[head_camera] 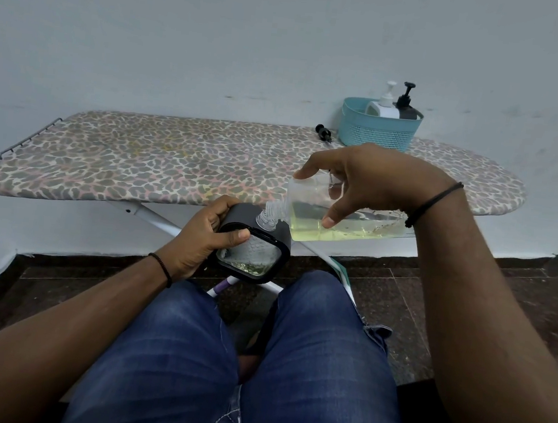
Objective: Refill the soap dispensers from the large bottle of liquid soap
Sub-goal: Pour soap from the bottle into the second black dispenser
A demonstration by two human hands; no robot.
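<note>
Before a leopard-print ironing board [206,166] bearing a basket [379,129] of further dispensers, the left hand [199,237] grips the tilted dark dispenser [253,243] while the right hand [369,186], fingers clamped around it, tips the large bottle [339,214] neck-to-neck, evidently so soap runs across without spilling.

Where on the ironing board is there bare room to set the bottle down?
Free: the leopard-print ironing board, its whole left and middle stretch up to the black pump head. Crowded: the right end, with the teal plastic basket and the right hand holding the clear soap bottle there.
</note>
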